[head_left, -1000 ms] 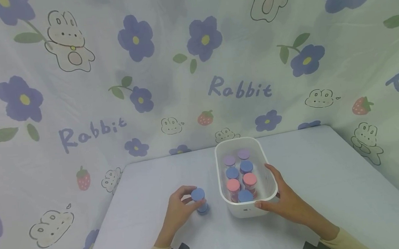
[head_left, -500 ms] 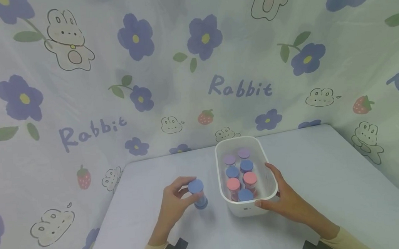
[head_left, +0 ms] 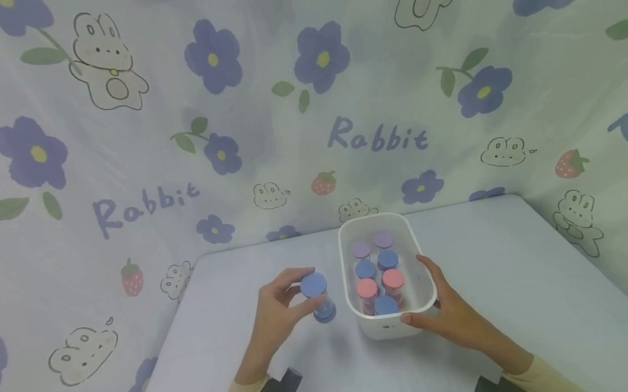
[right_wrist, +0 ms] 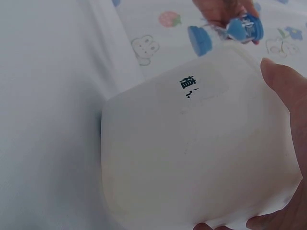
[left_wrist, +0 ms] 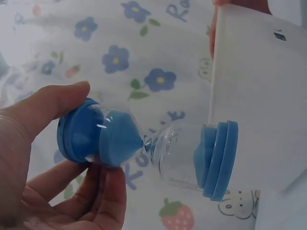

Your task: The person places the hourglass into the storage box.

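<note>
A blue-capped hourglass (left_wrist: 124, 136) with blue sand is pinched near its upper cap by the thumb and fingers of my left hand (head_left: 281, 310). In the head view it hangs slightly tilted, left of a white plastic bin (head_left: 391, 329), apart from it. My right hand (head_left: 456, 316) grips the bin's near right corner, thumb at the front rim and fingers along the right side. Inside the bin stand several hourglasses, with purple caps at the back, a pair of blue caps (head_left: 388, 260) in the middle, then pink caps (head_left: 393, 279) and one blue cap (head_left: 386, 306) in front.
The bin stands on a white-covered table (head_left: 516, 267). Behind the table hangs a curtain (head_left: 264, 114) printed with flowers, rabbits and strawberries. A dark strap-on device (head_left: 280, 386) sits at my left wrist, and another (head_left: 502, 388) at the right.
My left hand has lifted the blue hourglass up off the table and moved it slightly right, nearer the bin. The right hand and the bin have stayed in place.
</note>
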Demonstrator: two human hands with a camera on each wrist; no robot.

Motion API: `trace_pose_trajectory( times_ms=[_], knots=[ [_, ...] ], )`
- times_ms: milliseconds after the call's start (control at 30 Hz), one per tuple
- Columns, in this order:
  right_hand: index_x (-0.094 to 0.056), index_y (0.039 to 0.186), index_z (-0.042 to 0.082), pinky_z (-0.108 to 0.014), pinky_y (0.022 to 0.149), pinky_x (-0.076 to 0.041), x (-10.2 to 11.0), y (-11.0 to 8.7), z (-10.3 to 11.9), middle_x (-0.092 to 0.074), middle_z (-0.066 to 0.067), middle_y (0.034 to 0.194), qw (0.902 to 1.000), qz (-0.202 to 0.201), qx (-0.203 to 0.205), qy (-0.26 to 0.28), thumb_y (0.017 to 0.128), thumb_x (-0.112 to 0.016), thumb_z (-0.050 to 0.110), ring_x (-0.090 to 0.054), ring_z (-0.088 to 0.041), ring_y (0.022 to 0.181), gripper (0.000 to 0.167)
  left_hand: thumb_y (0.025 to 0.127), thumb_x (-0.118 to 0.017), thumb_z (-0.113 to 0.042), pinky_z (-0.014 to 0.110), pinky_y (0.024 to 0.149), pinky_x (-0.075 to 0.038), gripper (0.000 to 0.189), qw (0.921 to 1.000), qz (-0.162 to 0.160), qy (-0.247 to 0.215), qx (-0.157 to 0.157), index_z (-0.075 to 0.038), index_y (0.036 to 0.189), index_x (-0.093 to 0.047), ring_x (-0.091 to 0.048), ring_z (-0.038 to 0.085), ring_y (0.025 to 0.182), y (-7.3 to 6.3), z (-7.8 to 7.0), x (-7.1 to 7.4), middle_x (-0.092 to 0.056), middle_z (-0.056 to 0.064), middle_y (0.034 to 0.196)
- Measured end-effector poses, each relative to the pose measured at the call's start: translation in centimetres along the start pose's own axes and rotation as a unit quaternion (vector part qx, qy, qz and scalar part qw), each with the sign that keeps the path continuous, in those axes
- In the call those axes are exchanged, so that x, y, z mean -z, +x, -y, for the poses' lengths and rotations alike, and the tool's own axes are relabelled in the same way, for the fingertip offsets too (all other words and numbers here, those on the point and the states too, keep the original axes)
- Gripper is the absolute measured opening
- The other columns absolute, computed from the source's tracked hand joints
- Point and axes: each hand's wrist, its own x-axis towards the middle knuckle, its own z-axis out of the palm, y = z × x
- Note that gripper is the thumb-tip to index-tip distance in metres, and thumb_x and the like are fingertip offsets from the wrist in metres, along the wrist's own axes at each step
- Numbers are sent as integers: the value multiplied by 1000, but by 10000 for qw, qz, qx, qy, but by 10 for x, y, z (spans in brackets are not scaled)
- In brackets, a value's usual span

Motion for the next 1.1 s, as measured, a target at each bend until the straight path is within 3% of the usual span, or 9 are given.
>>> trace_pose_trajectory(
  times_ms=[200,467,767,1100],
  knots=[
    [-5,164,26,-71,105,-49,1,0,1,-27,-23,166,10000,9,-80,-3,83,-85,39,-44,-51,142,115,80,-83,3,21,102,-57,48,9998,-91,-150,-108,-1,126,-69,-68,6,110,6,-16,0,-71,19,125],
    [-4,164,27,-71,106,-48,0,-1,3,-26,-23,167,9998,7,-172,-33,83,-85,41,-43,-52,143,115,79,-82,6,23,100,-58,45,9983,19,-470,-342,3,122,-69,-68,9,107,17,-25,-7,-72,18,119],
    [-3,164,27,-71,107,-47,0,-1,3,-25,-22,167,9998,36,-212,-36,84,-84,41,-42,-52,145,115,82,-82,0,25,103,-57,45,9969,300,-590,-432,-1,125,-69,-67,10,111,32,-34,-29,-72,19,121],
    [-3,164,28,-70,107,-48,0,-1,0,-28,-23,165,10000,31,-82,42,85,-84,37,-45,-51,142,114,81,-83,-1,25,100,-58,46,9935,587,-836,-493,2,125,-69,-67,8,110,46,-37,-57,-71,20,123]
  ],
)
